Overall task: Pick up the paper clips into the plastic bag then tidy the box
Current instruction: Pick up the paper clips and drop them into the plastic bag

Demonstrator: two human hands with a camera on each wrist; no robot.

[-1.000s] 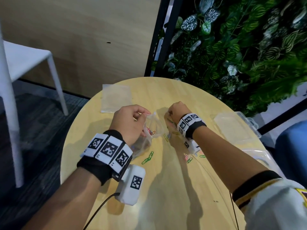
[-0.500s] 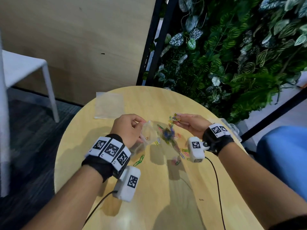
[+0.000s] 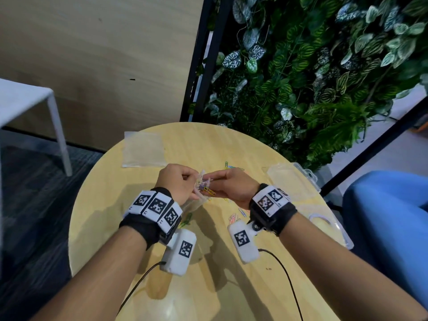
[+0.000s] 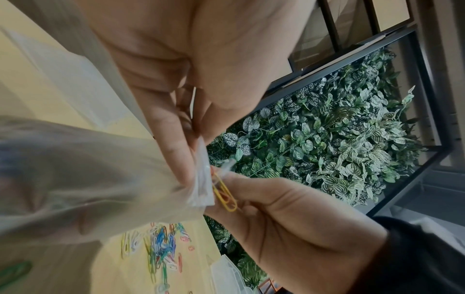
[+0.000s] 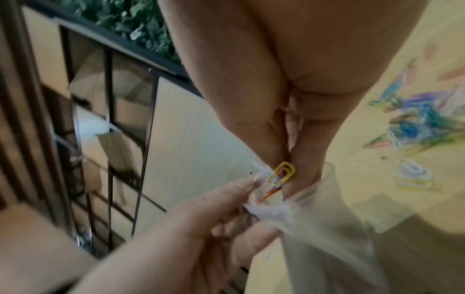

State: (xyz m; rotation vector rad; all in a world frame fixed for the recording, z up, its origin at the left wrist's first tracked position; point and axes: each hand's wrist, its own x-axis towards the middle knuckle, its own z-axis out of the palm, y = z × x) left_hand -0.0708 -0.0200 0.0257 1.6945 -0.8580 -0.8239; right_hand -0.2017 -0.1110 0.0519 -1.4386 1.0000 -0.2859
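Paper clips in a small bunch now sit at the mouth of the plastic bag, where half a second ago they were held well apart from it. Left hand pinches the bag's rim above the bench; right hand has swung in and pinches the clips, a yellow one foremost, against the opening. More clips lie scattered on the bench, and the clear box waits at the right, so bagging is far from finished.
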